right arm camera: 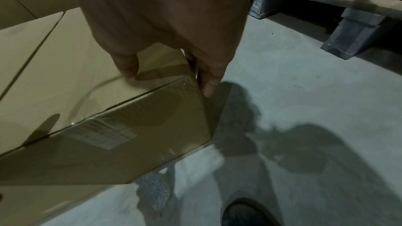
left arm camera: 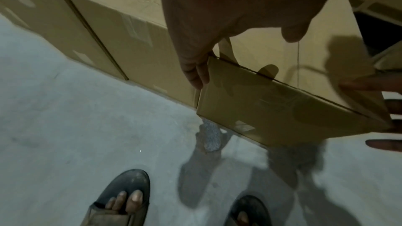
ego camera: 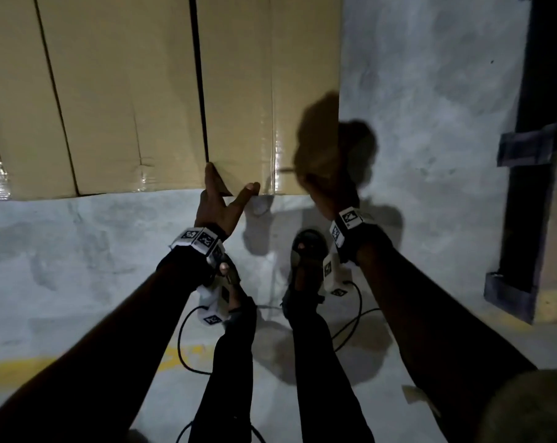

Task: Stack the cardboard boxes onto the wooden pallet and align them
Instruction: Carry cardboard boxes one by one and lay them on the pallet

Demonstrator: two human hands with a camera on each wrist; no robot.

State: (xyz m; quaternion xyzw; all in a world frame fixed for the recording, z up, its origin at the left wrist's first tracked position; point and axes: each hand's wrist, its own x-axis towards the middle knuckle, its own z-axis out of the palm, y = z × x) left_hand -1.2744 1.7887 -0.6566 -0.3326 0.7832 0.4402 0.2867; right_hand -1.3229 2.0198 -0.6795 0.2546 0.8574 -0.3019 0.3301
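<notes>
Cardboard box [ego camera: 267,91] between both hands

Row of boxes on the floor [ego camera: 78,251], side by side — end box [ego camera: 267,91] rightmost, next box [ego camera: 123,91] touching its left. Left hand [ego camera: 221,206] at the end box's near-left corner, right hand [ego camera: 328,174] at its right edge. Pallet [right arm camera: 348,16] lies to the right, well apart. Feet before the boxes.

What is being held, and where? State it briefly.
The rightmost cardboard box, at its near corners: left hand at the left corner beside the gap, right hand at the right corner.
</notes>
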